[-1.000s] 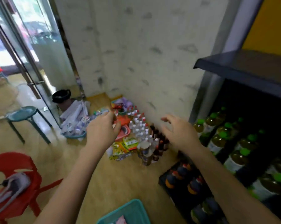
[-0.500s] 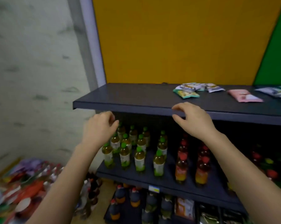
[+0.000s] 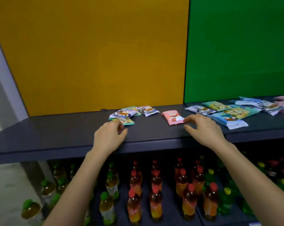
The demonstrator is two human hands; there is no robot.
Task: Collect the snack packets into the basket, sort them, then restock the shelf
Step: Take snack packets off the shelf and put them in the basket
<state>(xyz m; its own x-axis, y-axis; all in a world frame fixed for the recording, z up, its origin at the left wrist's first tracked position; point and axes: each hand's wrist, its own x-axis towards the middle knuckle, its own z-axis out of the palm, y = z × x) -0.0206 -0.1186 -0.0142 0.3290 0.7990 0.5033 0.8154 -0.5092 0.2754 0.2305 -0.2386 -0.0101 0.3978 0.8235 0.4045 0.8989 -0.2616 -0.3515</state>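
Observation:
Several snack packets lie flat on a dark shelf (image 3: 56, 134). A small pile of white and teal packets (image 3: 123, 115) sits left of centre, with another white packet (image 3: 148, 110) behind it. My left hand (image 3: 109, 137) hovers over the shelf with loosely curled fingers, its fingertips at the teal packet (image 3: 129, 122) at the pile's front. A pink packet (image 3: 172, 117) lies in the middle; my right hand (image 3: 203, 128) reaches over the shelf edge, fingertips touching its right end. More blue, teal and pink packets (image 3: 227, 114) spread to the right. The basket is out of view.
Yellow (image 3: 97, 54) and green (image 3: 239, 49) back panels rise behind the shelf. Below it, rows of bottles with green caps (image 3: 107, 207), red caps (image 3: 156, 198) and yellow caps (image 3: 226, 193) fill the lower shelf. A pale wall (image 3: 1, 82) stands at the left.
My view swung from the floor corner up to the shelf. Both hands rose from the shelf's front edge onto its top, reaching the packets.

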